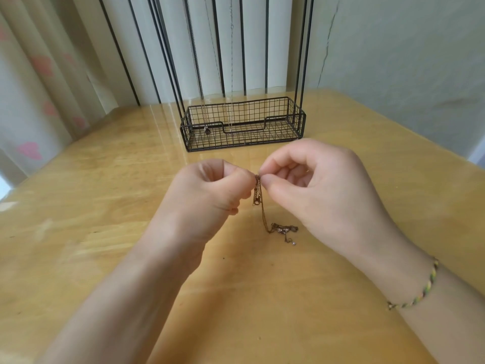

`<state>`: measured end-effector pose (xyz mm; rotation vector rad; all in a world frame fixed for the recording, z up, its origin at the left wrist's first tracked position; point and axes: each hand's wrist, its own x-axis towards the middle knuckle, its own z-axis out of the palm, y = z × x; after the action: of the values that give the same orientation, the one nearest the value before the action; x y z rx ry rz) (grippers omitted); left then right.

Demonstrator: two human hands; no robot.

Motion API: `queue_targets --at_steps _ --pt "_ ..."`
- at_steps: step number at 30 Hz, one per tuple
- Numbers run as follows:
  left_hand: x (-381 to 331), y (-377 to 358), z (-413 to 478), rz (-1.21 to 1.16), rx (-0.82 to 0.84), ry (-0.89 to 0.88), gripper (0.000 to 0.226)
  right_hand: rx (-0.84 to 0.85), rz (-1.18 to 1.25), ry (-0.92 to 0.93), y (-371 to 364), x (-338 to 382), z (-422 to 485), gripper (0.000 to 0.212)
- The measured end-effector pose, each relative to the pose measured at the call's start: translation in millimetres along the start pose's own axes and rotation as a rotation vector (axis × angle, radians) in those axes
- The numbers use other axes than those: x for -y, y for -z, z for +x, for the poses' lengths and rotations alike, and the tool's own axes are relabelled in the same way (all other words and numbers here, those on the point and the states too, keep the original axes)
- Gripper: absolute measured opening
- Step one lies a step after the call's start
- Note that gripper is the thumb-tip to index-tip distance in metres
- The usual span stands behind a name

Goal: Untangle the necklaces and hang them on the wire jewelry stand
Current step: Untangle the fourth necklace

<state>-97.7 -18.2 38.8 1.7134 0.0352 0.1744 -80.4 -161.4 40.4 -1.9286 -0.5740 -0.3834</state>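
Just above the wooden table (pixel 105 206), gripping a thin gold-toned chain (pixel 258 189) with both hands: left hand (pixel 210 190) curled tight on it, right hand (pixel 315 185) pinching the same spot between thumb and forefinger. With fingertips nearly touching, little slack to work with.

Below the pinch, hanging past a clasp (pixel 255 202) into a knotted clump (pixel 283 229) resting on the table. Can't tell whether one necklace or several in that clump; too fine to resolve.

Risks:
- Cinching the knot tighter or kinking a link by pulling the hands apart now.
- Loading the snag by lifting the clump off the table.

Farther back, wire jewelry stand (pixel 242 122) with hung necklaces (pixel 231 74) already on it. Also a risk of re-tangling those by swinging a loose end in among them.
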Motion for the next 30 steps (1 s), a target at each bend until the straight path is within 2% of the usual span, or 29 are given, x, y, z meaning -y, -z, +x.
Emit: queue_targets --at_steps 5,9,11,17,23,27,30 --pt "-0.9 -1.9 -1.7 0.053 -0.037 -0.032 0.009 -0.028 -0.117 0.06 -2.8 -0.8 0.5 0.011" --pt "-2.8 -4.7 -5.0 0.157 -0.07 -0.142 0.016 -0.049 -0.201 0.102 -2.6 -1.9 0.4 0.006" --pt "-5.0 -6.2 -7.0 0.192 -0.073 -0.174 0.008 -0.057 -0.256 0.131 -2.6 -1.5 0.8 0.006" --pt "-7.3 -5.2 -8.0 0.227 -0.031 -0.216 0.003 -0.009 -0.319 0.18 -1.6 -4.0 3.6 0.004" --pt "-5.2 -2.8 -5.9 0.151 -0.002 -0.249 0.01 0.006 -0.185 0.143 -1.9 -4.5 2.3 0.004" --pt "-4.3 -4.1 -4.6 0.136 -0.013 -0.367 0.007 -0.029 -0.017 0.05 -2.2 -1.8 1.9 0.002" --pt "-2.1 -5.5 -5.1 0.342 -0.087 -0.545 0.007 -0.026 0.115 -0.05 -0.9 -1.8 3.0 0.006"
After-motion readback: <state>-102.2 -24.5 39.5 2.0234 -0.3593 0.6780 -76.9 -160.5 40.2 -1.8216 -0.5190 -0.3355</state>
